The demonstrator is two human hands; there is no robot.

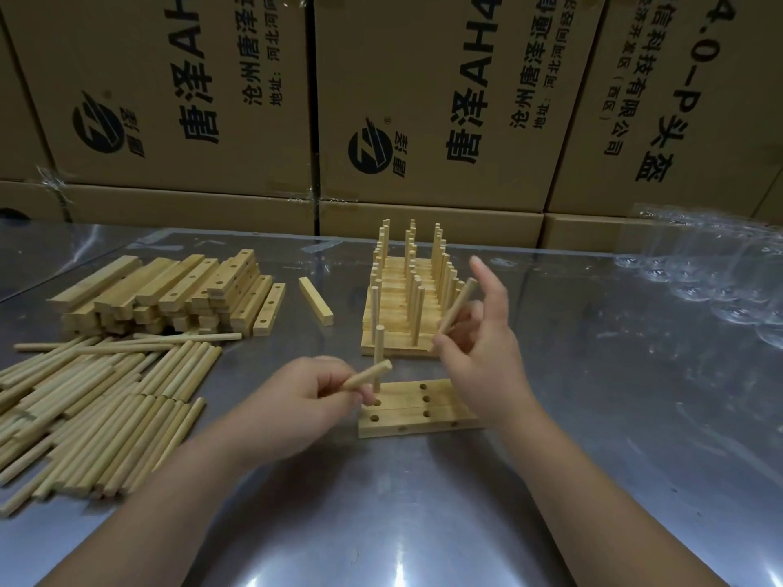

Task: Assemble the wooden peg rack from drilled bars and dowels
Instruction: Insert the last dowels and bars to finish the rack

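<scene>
pale matt wooden dowels, smooth drilled wooden bars, glossy reflective metal table, matt brown cardboard boxes, clear shiny plastic wrap

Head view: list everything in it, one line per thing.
boxes: several, brown, behind the table
table: one, shiny grey metal
plastic film: clear, table's far right
bar stack: many, pale wood, far left
loose bar: one, pale wood, right of the stack
dowel pile: many, pale wood, near left
finished racks: stack, pale wood, behind the hands
base: drilled bars, pale wood, between the hands
upright dowel: one, pale wood, in the base's far-left hole
left dowel: one, pale wood, pinched by left hand
right dowel: one, pale wood, held by right hand
left hand: one, left of base
right hand: one, over the base's right end
</scene>
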